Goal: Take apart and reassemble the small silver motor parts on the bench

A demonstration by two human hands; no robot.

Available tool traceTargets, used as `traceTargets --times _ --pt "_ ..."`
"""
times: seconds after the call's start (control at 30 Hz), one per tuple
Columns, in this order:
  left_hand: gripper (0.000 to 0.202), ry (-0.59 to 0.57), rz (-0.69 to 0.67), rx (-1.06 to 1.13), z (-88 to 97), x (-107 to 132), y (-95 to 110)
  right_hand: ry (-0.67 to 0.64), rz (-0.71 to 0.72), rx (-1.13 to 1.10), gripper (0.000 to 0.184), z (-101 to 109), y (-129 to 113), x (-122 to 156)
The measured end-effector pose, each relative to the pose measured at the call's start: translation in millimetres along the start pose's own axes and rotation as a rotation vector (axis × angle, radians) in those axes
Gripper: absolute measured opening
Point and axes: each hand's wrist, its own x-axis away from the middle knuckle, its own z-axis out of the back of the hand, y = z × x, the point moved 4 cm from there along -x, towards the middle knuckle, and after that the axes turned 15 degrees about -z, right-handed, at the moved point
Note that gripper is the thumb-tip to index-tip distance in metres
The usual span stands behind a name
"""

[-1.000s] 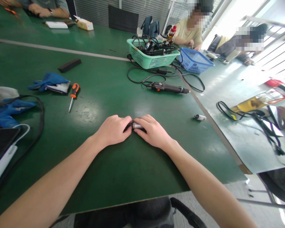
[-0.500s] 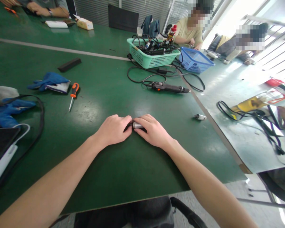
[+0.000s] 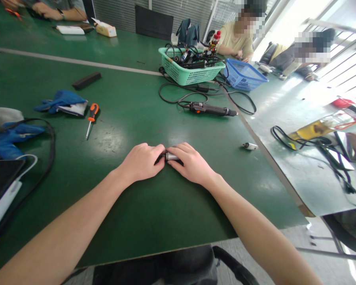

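Observation:
Between my hands, low over the green table (image 3: 178, 213), is a small silver-and-black cylindrical part (image 3: 172, 156), lying crosswise. My left hand (image 3: 145, 161) is closed on its dark left end. Around the silver right end, the fingers and thumb of my right hand (image 3: 190, 163) are closed. Both ends are largely hidden by the fingers, so its exact kind cannot be made out. A similar silver cylindrical piece (image 3: 250, 146) lies to the right. An orange-and-black screwdriver (image 3: 91, 118) rests to the left, and a black electric screwdriver (image 3: 210, 109) lies beyond my right hand.
A green basket (image 3: 192, 75) full of cables and tools stands at the back, beside a blue basket (image 3: 245, 75). Blue gloves (image 3: 67, 101) and a black bar (image 3: 87, 80) lie left. A yellow bottle (image 3: 313, 128) is at right. Other people sit around the table.
My hands and the cylindrical part look the same as before. Across the table, a co-worker's hands have shifted slightly.

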Motion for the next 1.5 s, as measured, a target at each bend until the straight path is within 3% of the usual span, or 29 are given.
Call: traceTargets --times 1.5 --pt "0.014 0.008 -0.007 -0.016 0.4 0.2 0.6 -0.003 -0.001 -0.001 0.032 -0.5 1.1 -0.2"
